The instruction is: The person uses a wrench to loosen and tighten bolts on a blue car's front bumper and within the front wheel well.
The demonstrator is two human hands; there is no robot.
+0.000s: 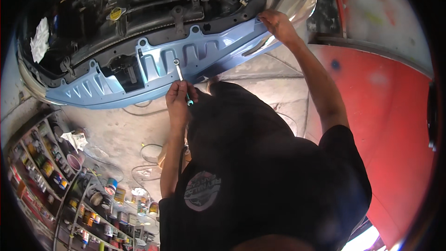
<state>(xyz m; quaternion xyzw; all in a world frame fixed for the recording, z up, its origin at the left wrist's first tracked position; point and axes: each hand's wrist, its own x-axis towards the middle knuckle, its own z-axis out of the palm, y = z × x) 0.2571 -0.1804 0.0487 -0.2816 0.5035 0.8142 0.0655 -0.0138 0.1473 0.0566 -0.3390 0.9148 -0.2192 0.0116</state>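
Note:
My left hand (pixel 178 94) is closed round the middle of a combination wrench (pixel 180 70). Its ring end points up over the ribbed light-blue front panel (pixel 153 65) of a car, and the open end sticks out below my fingers. At the panel's far right end, beside the headlight (pixel 299 2), my right hand (pixel 276 23) has its fingers pinched together against the top edge. Whatever lies between those fingertips is hidden or too small to make out.
Beyond the panel lies the engine bay with a yellow-topped cap (pixel 116 14) and a crumpled white paper (pixel 40 40). Shelves (pixel 60 204) of cans and bottles stand at lower left. A hose (pixel 144 167) lies on the concrete floor. A red panel (pixel 381 125) is at the right.

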